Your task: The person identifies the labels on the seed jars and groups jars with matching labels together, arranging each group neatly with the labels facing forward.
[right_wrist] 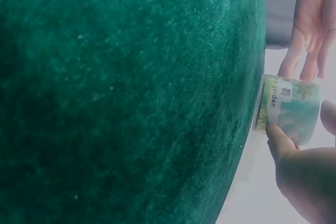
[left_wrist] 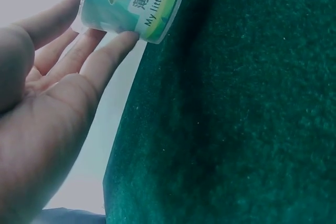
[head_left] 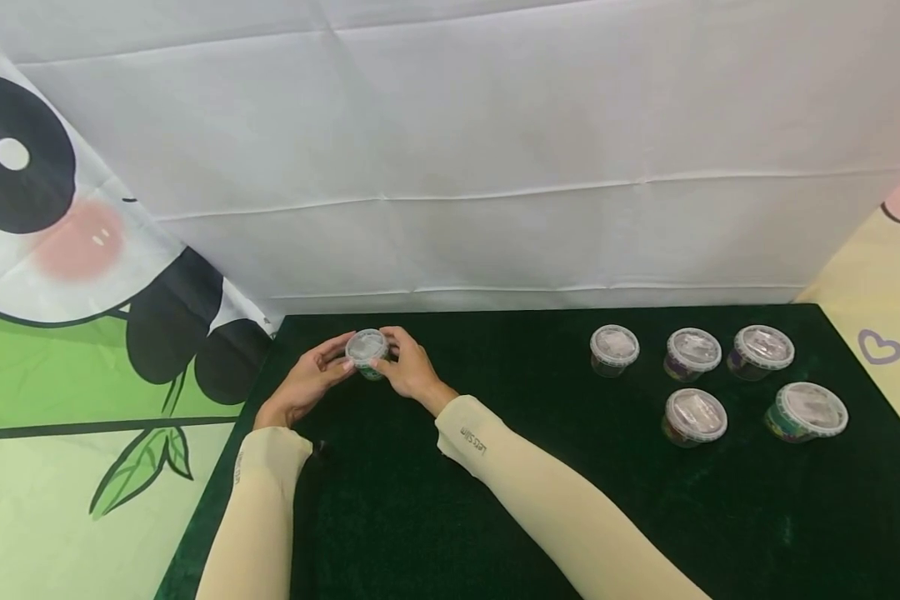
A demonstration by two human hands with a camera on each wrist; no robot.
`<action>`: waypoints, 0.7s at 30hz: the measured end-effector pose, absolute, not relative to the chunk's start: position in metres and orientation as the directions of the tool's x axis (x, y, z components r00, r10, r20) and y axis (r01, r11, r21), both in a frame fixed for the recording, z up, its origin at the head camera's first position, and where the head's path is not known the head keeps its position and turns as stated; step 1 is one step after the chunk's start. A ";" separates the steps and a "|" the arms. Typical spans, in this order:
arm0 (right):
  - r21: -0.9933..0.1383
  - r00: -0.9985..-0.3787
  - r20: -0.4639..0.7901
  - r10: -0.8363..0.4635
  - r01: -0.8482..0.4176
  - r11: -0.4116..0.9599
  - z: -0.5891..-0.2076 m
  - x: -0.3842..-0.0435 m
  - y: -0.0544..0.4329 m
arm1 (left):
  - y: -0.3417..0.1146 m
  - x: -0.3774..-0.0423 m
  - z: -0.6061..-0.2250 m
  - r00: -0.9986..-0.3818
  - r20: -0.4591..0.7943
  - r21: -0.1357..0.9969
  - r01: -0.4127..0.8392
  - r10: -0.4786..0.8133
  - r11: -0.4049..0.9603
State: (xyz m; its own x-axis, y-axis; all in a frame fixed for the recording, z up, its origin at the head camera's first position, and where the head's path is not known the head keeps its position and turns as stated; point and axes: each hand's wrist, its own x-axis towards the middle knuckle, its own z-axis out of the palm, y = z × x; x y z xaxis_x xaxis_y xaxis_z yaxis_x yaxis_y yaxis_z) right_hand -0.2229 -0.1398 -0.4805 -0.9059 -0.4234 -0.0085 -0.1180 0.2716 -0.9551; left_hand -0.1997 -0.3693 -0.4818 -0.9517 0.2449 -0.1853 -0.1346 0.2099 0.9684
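Near the back left corner of the dark green table, both hands hold one small lidded plastic cup [head_left: 367, 343] between them. Its lid is pale and translucent. In the left wrist view the cup [left_wrist: 118, 17] shows a green label with a leaf and the words "My little garden". My left hand [head_left: 309, 383] grips it from the left, thumb near the lid and fingers along the side. From the right, my right hand [head_left: 412, 368] holds it between thumb and fingers. The right wrist view shows the cup [right_wrist: 296, 114] tipped sideways in the picture, with fingers on opposite sides.
On the right of the green cloth-covered table [head_left: 450, 500] stand several similar lidded cups, among them a green-labelled one [head_left: 806, 412] and a clear-sided one [head_left: 613, 350]. A white sheet [head_left: 495, 167] hangs behind the table. Printed cloth [head_left: 45, 467] hangs at the left.
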 end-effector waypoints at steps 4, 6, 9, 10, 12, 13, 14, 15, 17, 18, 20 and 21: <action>-0.950 -0.902 -0.029 -0.430 -0.109 0.293 -0.482 -0.223 -0.140 | -0.369 -0.200 -0.484 -0.948 -0.204 0.963 -0.148 0.246 0.227; -0.947 -0.901 -0.040 -0.431 -0.103 0.303 -0.483 -0.222 -0.140 | -0.368 -0.201 -0.485 -0.946 -0.209 0.959 -0.149 0.248 0.240; -0.945 -0.900 -0.054 -0.433 -0.094 0.314 -0.485 -0.222 -0.139 | -0.366 -0.200 -0.487 -0.943 -0.216 0.955 -0.151 0.253 0.255; -0.944 -0.899 -0.057 -0.434 -0.093 0.317 -0.485 -0.222 -0.139 | -0.366 -0.200 -0.487 -0.942 -0.218 0.955 -0.152 0.254 0.256; -0.944 -0.899 -0.058 -0.435 -0.092 0.317 -0.486 -0.222 -0.139 | -0.365 -0.199 -0.488 -0.942 -0.221 0.954 -0.155 0.252 0.256; -0.943 -0.898 -0.056 -0.436 -0.095 0.318 -0.486 -0.222 -0.139 | -0.365 -0.199 -0.488 -0.943 -0.220 0.954 -0.155 0.251 0.255; -0.943 -0.898 -0.054 -0.437 -0.098 0.318 -0.487 -0.222 -0.139 | -0.364 -0.199 -0.489 -0.943 -0.220 0.955 -0.156 0.248 0.251; -0.943 -0.898 -0.052 -0.437 -0.101 0.318 -0.487 -0.222 -0.139 | -0.364 -0.198 -0.489 -0.944 -0.217 0.957 -0.155 0.250 0.246; -0.941 -0.898 -0.051 -0.437 -0.102 0.321 -0.488 -0.222 -0.139 | -0.363 -0.197 -0.490 -0.944 -0.209 0.959 -0.146 0.257 0.244; -0.940 -0.897 -0.052 -0.438 -0.104 0.324 -0.489 -0.222 -0.138 | -0.363 -0.197 -0.490 -0.944 -0.206 0.960 -0.145 0.256 0.240; -0.940 -0.896 -0.053 -0.442 -0.104 0.324 -0.489 -0.221 -0.137 | -0.362 -0.194 -0.490 -0.947 -0.202 0.960 -0.141 0.250 0.242; -0.942 -0.894 -0.050 -0.444 -0.105 0.319 -0.490 -0.221 -0.136 | -0.362 -0.193 -0.490 -0.950 -0.195 0.960 -0.135 0.243 0.244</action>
